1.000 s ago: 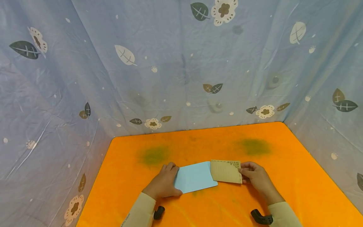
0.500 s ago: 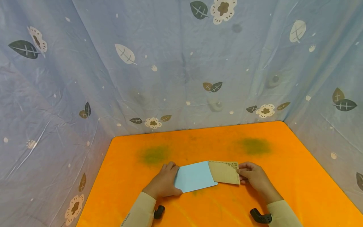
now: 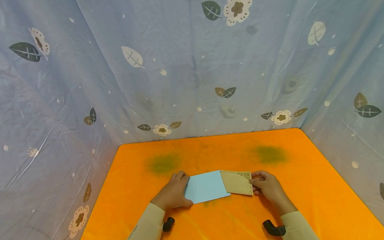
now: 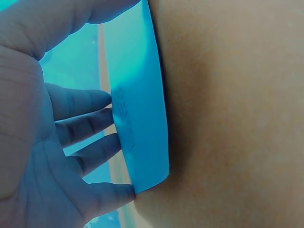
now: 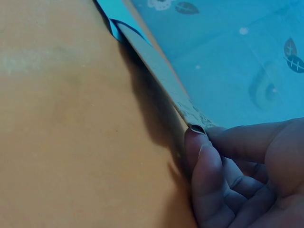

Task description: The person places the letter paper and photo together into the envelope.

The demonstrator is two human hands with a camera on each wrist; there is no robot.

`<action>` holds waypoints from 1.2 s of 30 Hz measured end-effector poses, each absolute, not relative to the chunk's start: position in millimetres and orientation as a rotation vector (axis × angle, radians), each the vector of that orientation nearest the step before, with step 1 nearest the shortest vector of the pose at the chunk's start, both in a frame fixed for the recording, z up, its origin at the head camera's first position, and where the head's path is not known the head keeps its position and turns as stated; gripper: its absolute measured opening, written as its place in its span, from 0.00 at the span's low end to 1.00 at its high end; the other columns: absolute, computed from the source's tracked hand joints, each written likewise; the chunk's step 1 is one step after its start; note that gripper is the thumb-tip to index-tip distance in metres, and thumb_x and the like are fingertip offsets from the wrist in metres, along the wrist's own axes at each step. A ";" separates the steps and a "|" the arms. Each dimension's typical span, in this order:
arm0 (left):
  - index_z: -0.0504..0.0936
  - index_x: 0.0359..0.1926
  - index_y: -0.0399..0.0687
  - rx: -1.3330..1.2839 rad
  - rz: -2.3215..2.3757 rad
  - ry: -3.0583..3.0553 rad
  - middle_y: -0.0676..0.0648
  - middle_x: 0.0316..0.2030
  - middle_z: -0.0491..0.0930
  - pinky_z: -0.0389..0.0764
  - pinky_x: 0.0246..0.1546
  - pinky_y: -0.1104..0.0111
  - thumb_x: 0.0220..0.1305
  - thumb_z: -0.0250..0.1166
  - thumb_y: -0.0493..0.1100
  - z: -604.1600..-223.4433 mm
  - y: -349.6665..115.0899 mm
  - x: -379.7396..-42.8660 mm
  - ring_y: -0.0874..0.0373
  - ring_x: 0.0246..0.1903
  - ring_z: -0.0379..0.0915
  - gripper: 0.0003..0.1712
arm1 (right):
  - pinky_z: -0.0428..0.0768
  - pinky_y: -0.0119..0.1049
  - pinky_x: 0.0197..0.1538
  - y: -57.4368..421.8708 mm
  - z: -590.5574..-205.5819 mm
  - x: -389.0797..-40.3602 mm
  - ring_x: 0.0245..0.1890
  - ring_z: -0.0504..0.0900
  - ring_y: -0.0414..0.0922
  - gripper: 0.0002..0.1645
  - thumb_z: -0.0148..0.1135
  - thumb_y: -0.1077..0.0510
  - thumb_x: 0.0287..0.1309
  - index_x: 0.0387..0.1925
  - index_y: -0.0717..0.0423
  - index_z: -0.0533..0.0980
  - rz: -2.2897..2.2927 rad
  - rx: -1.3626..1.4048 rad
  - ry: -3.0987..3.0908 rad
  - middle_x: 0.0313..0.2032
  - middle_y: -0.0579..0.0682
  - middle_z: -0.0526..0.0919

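Observation:
My left hand (image 3: 174,192) grips the left end of a light blue envelope (image 3: 207,187), thumb at the near edge and fingers along the far side. In the left wrist view, several fingertips press against one long edge of the envelope (image 4: 142,118). A tan sheet of letter paper (image 3: 236,183), with faint lines and a patterned corner, sticks out of the envelope's right end. Its other end is hidden inside. My right hand (image 3: 270,188) pinches the paper's right edge between thumb and fingers. The right wrist view has the paper (image 5: 159,73) entering the mouth of the envelope (image 5: 113,16), slightly above its shadow.
An orange table (image 3: 210,153) with two greenish patches lies beneath. Grey-blue curtains (image 3: 180,66) printed with leaves and flowers surround its back and sides. A black device (image 3: 273,228) sits at the right wrist, another black piece (image 3: 168,224) at the left.
My right hand and the letter paper have shifted slightly left, toward the envelope, mostly in the first half second. The left hand and envelope stay where they were.

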State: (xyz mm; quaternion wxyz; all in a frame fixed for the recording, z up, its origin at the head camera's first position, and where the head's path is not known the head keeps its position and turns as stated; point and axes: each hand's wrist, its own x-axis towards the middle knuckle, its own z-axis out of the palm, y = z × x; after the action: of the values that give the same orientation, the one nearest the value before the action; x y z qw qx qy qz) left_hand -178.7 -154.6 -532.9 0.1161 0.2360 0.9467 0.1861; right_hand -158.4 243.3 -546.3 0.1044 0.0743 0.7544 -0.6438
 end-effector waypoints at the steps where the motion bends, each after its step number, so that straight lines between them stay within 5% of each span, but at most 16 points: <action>1: 0.74 0.74 0.38 0.692 0.549 2.771 0.44 0.67 0.68 0.80 0.54 0.58 0.52 0.83 0.58 -533.1 -154.7 -178.8 0.48 0.59 0.63 0.53 | 0.87 0.42 0.34 243.5 -546.3 -158.4 0.31 0.84 0.53 0.19 0.62 0.67 0.78 0.63 0.75 0.73 -1.892 0.212 2.230 0.39 0.58 0.85; 36: 0.74 0.73 0.37 0.694 0.574 2.766 0.44 0.66 0.68 0.80 0.53 0.57 0.52 0.84 0.57 -532.5 -154.7 -178.2 0.48 0.58 0.62 0.53 | 0.86 0.41 0.36 235.3 -541.2 -158.9 0.35 0.84 0.53 0.24 0.61 0.66 0.79 0.68 0.76 0.74 -1.741 0.191 2.403 0.43 0.57 0.84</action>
State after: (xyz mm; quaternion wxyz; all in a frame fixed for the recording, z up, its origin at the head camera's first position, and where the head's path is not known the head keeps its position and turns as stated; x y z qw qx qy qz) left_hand -178.2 -154.7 -532.5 0.1164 0.2369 0.9444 0.1959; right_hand -158.9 235.3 -541.2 0.0841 0.0640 0.8052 -0.5835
